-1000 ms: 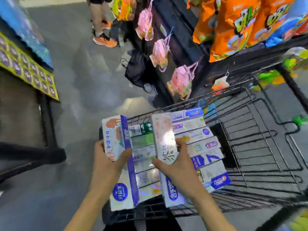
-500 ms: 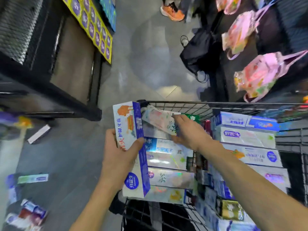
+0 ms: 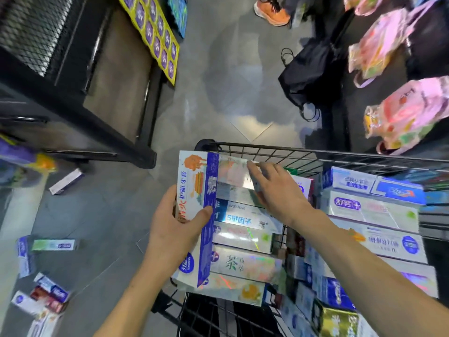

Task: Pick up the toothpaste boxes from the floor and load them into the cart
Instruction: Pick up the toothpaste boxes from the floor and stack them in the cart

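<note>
Left hand [image 3: 173,229] grips an upright toothpaste box [image 3: 194,215]; right hand [image 3: 274,190] presses flat-fingered on stacked boxes [image 3: 245,229].

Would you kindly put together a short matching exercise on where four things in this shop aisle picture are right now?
Things:
1. white and blue box
2. holographic box
3. orange shoe
4. green and white box

Places:
A. lying on the floor at the left
B. in the left hand's grip, at the cart's left side
C. on the floor beyond the cart, at the top of the view
D. under the right hand's fingers, at the far end of the stacked row in the cart

Pairs: 1-B, 2-D, 3-C, 4-A
</note>
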